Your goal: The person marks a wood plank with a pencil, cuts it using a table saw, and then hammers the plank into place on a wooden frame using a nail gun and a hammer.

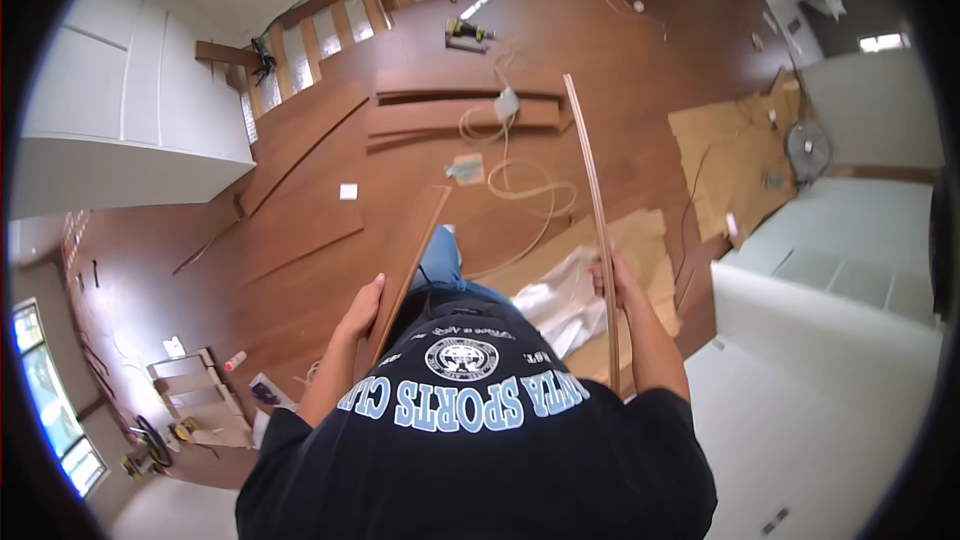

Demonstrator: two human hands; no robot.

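My left hand [365, 305] is closed on the outer edge of a reddish-brown floorboard [416, 245], which slants up and away beside my left leg. On the other side, my right hand [612, 280] grips a second, long floorboard [590, 175]. That one is turned nearly edge-on, so mostly its narrow, pale-striped edge shows. It reaches from beside my body far out over the floor. Both boards are held apart from each other, and their near ends are partly hidden by my body and arms.
Loose boards [465, 118] lie ahead, with a coiled cord [530, 185] and a white box [507, 102] by them. A green-black power tool [465, 32] sits farther off, near exposed floor battens [345, 22]. Cardboard [710, 155], a fan [807, 150] and white plastic sheeting [555, 295] are at right.
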